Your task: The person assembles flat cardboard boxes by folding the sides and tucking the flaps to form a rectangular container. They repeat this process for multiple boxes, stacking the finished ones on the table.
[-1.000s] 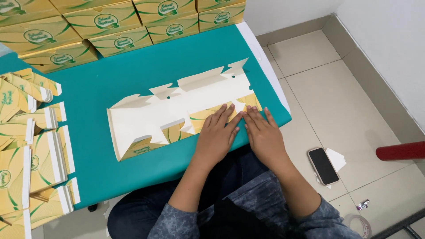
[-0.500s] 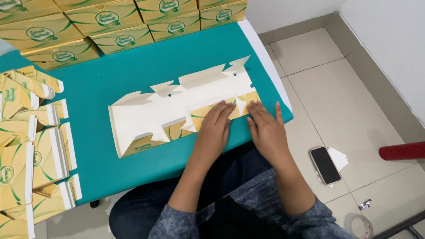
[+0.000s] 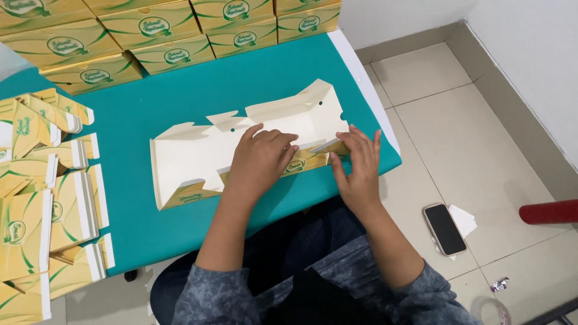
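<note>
One flat carton blank [image 3: 205, 150], matte cream card with notched flaps and a yellow-green printed edge, lies on the teal table [image 3: 156, 96] at its near edge. Left hand [image 3: 260, 159] presses flat on the blank's middle, fingers together. Right hand [image 3: 358, 165] pinches the right-end flap. One phone [image 3: 444, 229] on the tiled floor.
</note>
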